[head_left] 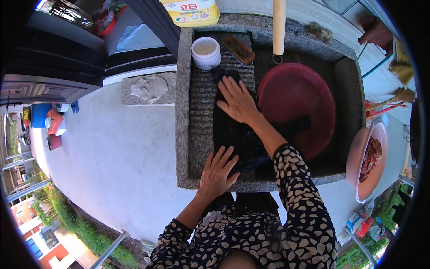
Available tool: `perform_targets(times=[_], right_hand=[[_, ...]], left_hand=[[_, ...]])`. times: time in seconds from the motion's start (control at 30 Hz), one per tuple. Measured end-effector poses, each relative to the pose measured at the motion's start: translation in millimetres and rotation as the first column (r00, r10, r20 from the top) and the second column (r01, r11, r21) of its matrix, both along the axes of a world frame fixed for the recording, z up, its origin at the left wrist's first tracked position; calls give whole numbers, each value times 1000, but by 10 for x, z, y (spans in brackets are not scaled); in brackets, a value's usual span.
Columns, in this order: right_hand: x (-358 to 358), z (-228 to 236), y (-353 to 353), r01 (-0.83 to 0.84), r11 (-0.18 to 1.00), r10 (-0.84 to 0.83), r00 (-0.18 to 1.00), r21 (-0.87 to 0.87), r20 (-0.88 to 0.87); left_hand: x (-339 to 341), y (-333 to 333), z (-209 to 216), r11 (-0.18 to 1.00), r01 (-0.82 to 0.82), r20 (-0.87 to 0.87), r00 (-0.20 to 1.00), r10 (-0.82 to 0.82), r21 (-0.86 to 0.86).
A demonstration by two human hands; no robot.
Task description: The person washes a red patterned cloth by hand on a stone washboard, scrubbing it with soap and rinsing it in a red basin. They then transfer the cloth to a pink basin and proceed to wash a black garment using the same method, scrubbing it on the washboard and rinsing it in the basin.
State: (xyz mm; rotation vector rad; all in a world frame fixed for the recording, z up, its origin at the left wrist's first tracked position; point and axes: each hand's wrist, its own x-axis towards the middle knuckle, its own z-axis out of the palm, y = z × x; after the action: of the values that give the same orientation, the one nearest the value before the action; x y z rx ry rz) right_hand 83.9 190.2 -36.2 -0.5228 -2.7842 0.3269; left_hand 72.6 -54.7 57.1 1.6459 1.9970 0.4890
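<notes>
A dark, wet garment lies along the ribbed washboard on the left side of a stone sink. Flat on its far part rests my right hand, fingers spread. My left hand lies with its fingers apart on the near end of the cloth, close to the sink's front edge. Part of the dark cloth trails over the rim into a dark red basin, which holds water. Beyond my right hand are a white tub and a wooden scrubbing brush.
A yellow-and-white jug stands at the sink's far left corner. A pale pipe hangs over the sink. To the right is a pink tub with patterned red cloth. On the left, a grey rag lies on a stone step.
</notes>
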Motion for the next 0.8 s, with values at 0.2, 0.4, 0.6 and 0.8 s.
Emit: perform_targets(times=[0.2, 0.4, 0.6, 0.8], right_hand=[[682, 421, -610, -239, 954, 269, 949, -179, 165], [501, 315, -277, -154, 987, 157, 981, -35, 110], [709, 473, -611, -228, 939, 276, 946, -259, 168], [959, 567, -536, -212, 938, 268, 945, -275, 187]], left_hand=[[-15, -9, -30, 1000, -16, 9, 1000, 16, 4], [6, -10, -81, 1000, -7, -5, 1000, 7, 20], [2, 20, -12, 998, -57, 14, 998, 57, -3], [12, 12, -30, 998, -50, 2, 999, 50, 34]])
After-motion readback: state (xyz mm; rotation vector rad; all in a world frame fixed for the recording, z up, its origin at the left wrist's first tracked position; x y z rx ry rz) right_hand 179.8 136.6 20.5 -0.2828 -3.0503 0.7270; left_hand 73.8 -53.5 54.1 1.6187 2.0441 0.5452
